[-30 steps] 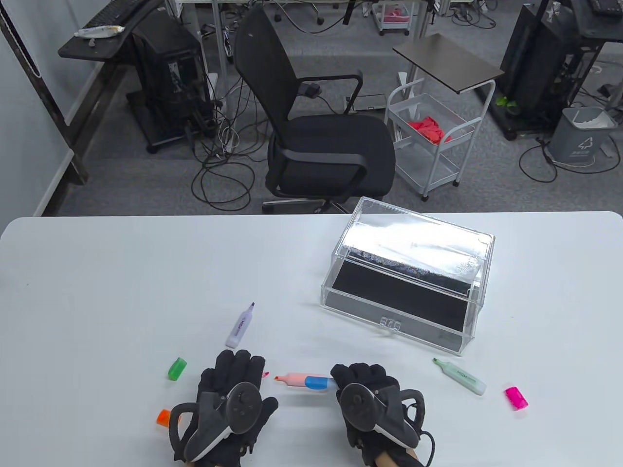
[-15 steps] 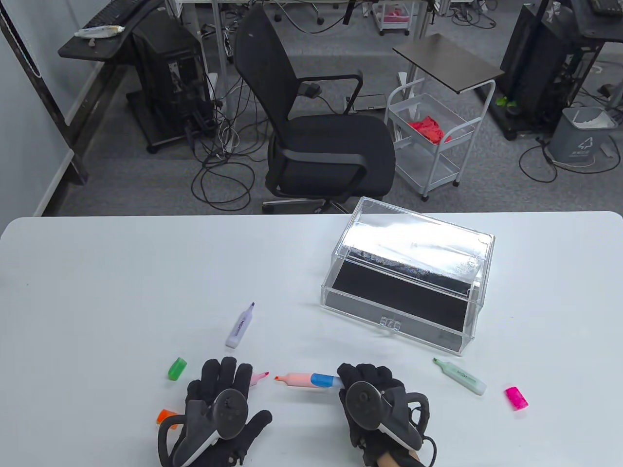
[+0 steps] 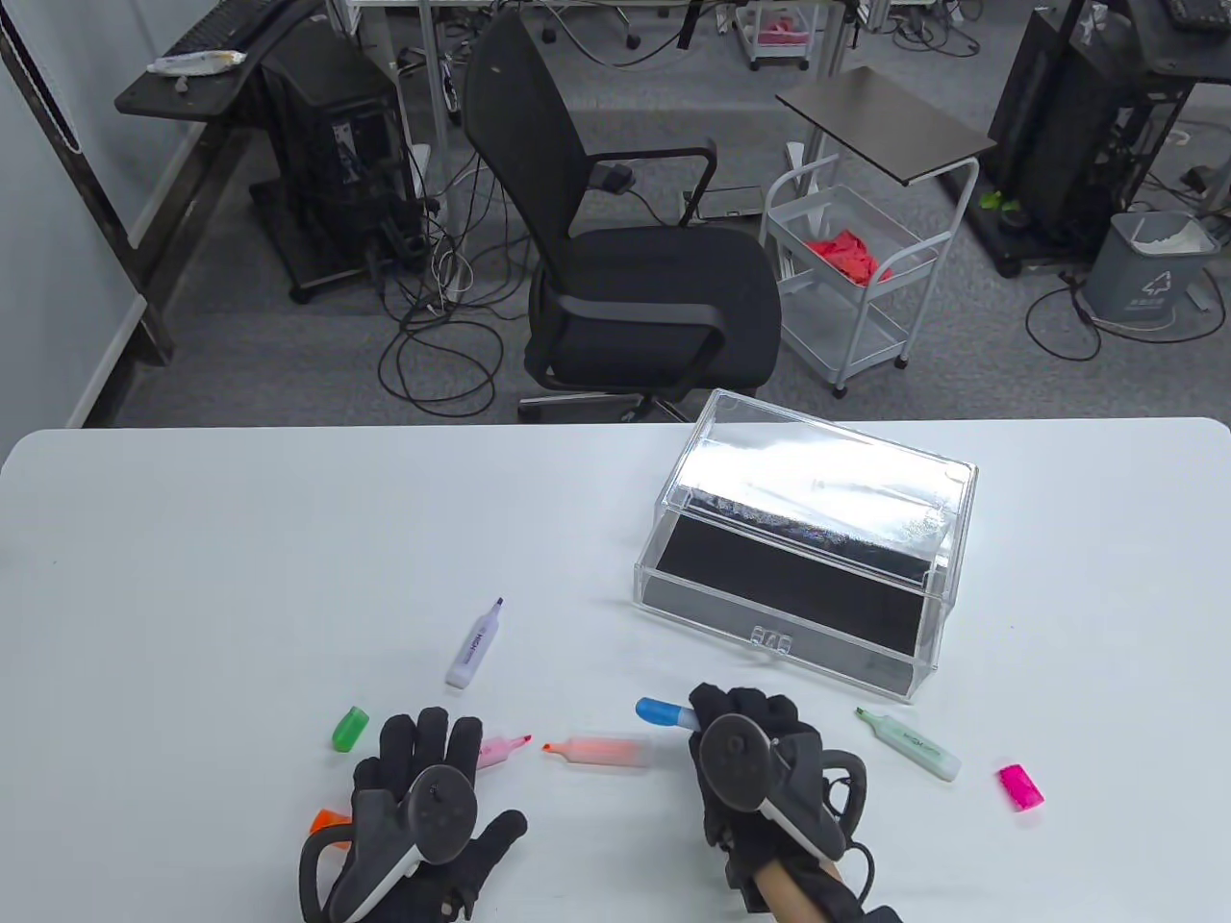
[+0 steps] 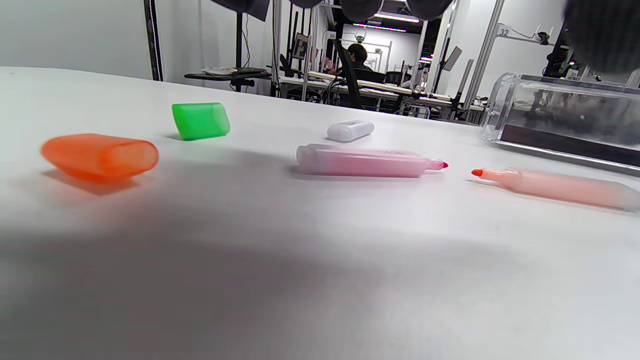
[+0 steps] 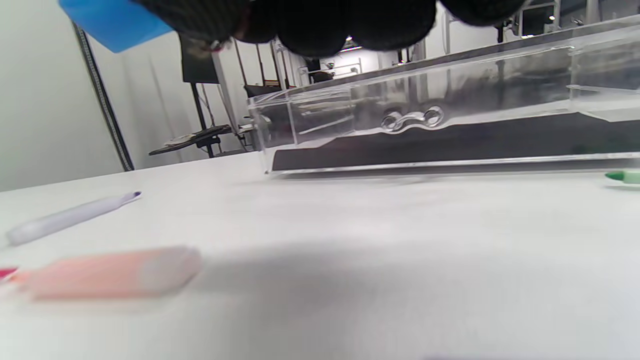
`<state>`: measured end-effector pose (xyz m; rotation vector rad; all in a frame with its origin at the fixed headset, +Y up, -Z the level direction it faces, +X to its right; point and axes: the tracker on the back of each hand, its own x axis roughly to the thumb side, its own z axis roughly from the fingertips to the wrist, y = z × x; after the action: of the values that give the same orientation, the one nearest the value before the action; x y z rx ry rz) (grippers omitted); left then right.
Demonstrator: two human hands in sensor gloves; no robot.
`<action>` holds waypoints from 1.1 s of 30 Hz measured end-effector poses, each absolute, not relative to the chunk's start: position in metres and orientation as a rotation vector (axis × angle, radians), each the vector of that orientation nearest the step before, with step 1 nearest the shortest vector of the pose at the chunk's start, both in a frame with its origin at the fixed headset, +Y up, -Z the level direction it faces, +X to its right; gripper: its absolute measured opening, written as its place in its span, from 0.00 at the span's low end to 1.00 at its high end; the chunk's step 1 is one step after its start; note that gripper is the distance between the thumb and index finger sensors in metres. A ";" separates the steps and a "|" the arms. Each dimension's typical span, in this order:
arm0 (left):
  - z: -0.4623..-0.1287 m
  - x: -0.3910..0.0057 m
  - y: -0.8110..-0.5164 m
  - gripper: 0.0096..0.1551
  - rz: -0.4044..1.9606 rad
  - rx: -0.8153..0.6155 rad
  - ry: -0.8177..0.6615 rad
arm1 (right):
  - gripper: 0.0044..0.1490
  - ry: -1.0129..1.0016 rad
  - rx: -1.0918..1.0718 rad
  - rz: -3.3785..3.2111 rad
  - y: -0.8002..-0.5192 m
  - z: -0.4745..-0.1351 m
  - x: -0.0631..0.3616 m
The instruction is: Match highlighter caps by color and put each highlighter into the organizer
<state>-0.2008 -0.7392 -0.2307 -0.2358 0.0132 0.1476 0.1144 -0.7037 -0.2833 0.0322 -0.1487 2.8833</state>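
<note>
My right hand (image 3: pixel 719 719) grips a blue-capped highlighter (image 3: pixel 660 711), whose blue end (image 5: pixel 112 20) sticks out to the left of the fingers. My left hand (image 3: pixel 423 745) lies flat with straight fingers and holds nothing. By its fingertips is an uncapped pink highlighter (image 3: pixel 500 750) (image 4: pixel 362 161). An uncapped salmon highlighter (image 3: pixel 601 750) (image 4: pixel 560 187) lies between the hands. A purple highlighter (image 3: pixel 473 646) and a green one (image 3: pixel 909 742) lie uncapped. Loose caps: green (image 3: pixel 350 728), orange (image 3: pixel 325 823), pink (image 3: pixel 1020 785). The clear organizer (image 3: pixel 808 615) stands at the back right.
The organizer's front wall (image 5: pixel 440 135) with its small clasp faces my right hand. The table's far edge (image 3: pixel 385 431) borders a floor with an office chair (image 3: pixel 625 279) and a white cart (image 3: pixel 856 279).
My right hand has lifted the blue-capped highlighter away from the salmon one, up and to the right. My left hand has slid back and left, uncovering the pink highlighter.
</note>
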 end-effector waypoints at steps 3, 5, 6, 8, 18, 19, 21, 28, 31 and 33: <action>-0.231 -0.205 -0.738 0.58 0.161 -0.233 0.026 | 0.33 -0.169 -0.032 2.908 -0.691 -0.299 0.133; -0.231 -0.208 -0.738 0.58 0.167 -0.230 0.035 | 0.33 -0.174 -0.099 2.921 -0.682 -0.313 0.147; -0.231 -0.208 -0.739 0.59 0.164 -0.235 0.039 | 0.33 -0.171 -0.122 2.915 -0.680 -0.318 0.151; -0.231 -0.209 -0.740 0.58 0.159 -0.248 0.048 | 0.33 -0.159 -0.213 2.875 -0.674 -0.332 0.163; -0.228 -0.213 -0.741 0.59 0.139 -0.282 0.089 | 0.34 -0.010 -0.483 2.817 -0.688 -0.383 0.195; -0.228 -0.213 -0.741 0.59 0.141 -0.285 0.092 | 0.34 -0.001 -0.489 2.821 -0.689 -0.387 0.195; -0.228 -0.213 -0.741 0.59 0.140 -0.287 0.093 | 0.35 0.004 -0.492 2.822 -0.691 -0.391 0.196; -0.228 -0.213 -0.740 0.60 0.133 -0.303 0.098 | 0.43 -0.014 -0.448 2.799 -0.691 -0.390 0.198; -0.229 -0.214 -0.740 0.60 0.129 -0.304 0.098 | 0.44 -0.025 -0.406 2.811 -0.685 -0.380 0.198; -0.229 -0.213 -0.741 0.60 0.128 -0.308 0.094 | 0.44 -0.039 -0.373 2.822 -0.679 -0.369 0.199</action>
<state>-0.2131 -0.7406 -0.2290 -0.3078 0.0943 0.1276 0.1987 -0.6790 -0.3691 -0.3734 -0.0393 2.8224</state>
